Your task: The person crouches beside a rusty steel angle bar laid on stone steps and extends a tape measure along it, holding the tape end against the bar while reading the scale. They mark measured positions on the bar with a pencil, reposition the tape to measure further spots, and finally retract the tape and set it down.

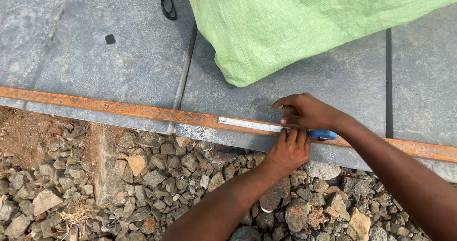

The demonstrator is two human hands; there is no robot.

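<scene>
A long rusty steel bar lies across grey stone slabs. A white tape blade is stretched along the bar, and its blue case rests on the bar at the right. My left hand comes up from below and presses its fingertips down on the blade and the bar's edge. Just above the bar, my right hand has its fingers curled around what looks like a small pale piece, close to the blade. The two hands almost touch.
A large green woven sack lies on the slabs behind the bar. A black loop-shaped object sits at the top. Loose grey and brown stones fill the ground below the slab edge, with bare soil at left.
</scene>
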